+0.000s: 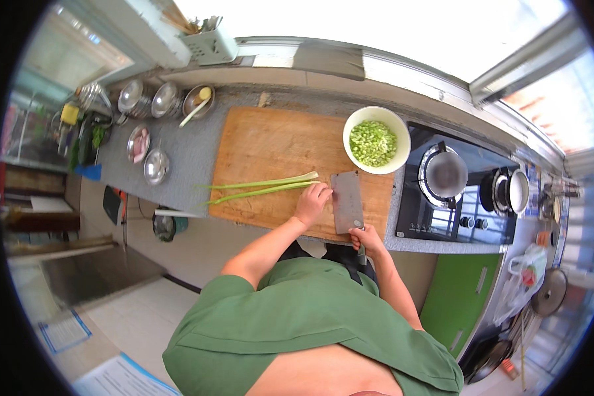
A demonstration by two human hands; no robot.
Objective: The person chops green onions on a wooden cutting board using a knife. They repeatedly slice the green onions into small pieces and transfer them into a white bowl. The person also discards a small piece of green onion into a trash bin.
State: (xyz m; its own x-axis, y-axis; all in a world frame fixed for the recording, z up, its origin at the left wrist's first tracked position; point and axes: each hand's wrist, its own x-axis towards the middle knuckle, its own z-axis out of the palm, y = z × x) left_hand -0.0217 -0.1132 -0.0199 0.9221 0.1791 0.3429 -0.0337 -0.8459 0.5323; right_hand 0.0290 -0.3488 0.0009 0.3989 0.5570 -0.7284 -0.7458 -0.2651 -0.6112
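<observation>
Two bundles of long green celery stalks [264, 191] lie across the wooden cutting board [277, 138], their pale thicker ends toward the middle. My left hand [315, 202] is closed over the right end of the nearer stalks, fingers curled and partly hiding them. Just right of those fingertips, the broad grey blade of a cleaver [347, 201] rests at the board, close to the fingers. My right hand [367, 241] grips its handle at the board's near edge. At the board's far right corner stands a white bowl [402, 152] with chopped green celery [373, 142] in it.
A black gas stove [409, 214] with a pot [446, 173] adjoins the board on the right. Several metal bowls [156, 166], one with pinkish meat [139, 145], stand on the counter at left. A utensil holder [211, 47] sits on the window ledge.
</observation>
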